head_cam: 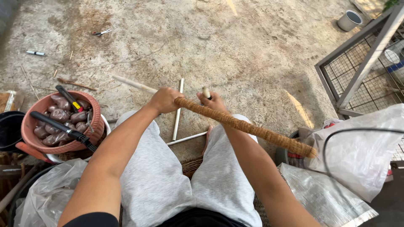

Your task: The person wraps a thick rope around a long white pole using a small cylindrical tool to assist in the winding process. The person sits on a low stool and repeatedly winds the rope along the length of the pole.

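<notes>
Grey-shorted knees frame the work. Your left hand [165,100] is closed round the bare end of the fibre-wrapped pole [244,125], held across your lap. Your right hand [213,101] pinches a small pale-tipped tool [206,92]. Risk: coarse brown coir unravels if your grip slackens; the smooth stick could twist.

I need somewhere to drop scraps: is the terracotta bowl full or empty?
Full: the terracotta bowl is heaped with brownish lumps, tools on top.
</notes>
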